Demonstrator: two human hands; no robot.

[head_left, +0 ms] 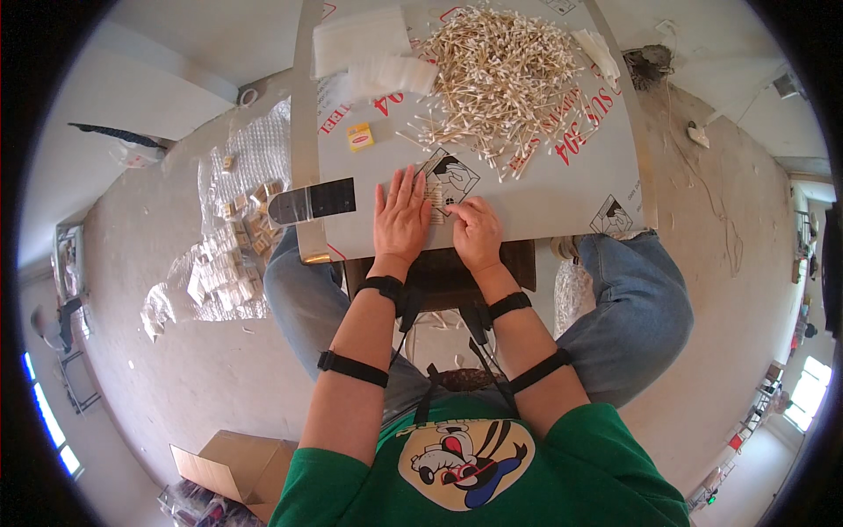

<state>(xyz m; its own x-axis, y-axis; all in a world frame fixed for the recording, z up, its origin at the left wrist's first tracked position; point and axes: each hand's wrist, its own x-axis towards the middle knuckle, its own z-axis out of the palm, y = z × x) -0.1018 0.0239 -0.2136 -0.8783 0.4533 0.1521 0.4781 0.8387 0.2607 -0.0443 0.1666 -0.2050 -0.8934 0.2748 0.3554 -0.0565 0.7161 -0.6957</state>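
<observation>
On the grey counter: 1 yellow box, left hand flat and relaxed, small row of swabs between hands, right hand curled (can't tell if it's gripping anything), then a big swab pile.

Free tabletop right of right hand, swab heap blocking beyond, apparently plastic bags far left

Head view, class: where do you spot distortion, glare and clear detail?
In the head view, the floor bows outward at both sides; in the head view, the right-hand window glares white; in the head view, the left hand and right hand show no obvious motion blur.
</observation>
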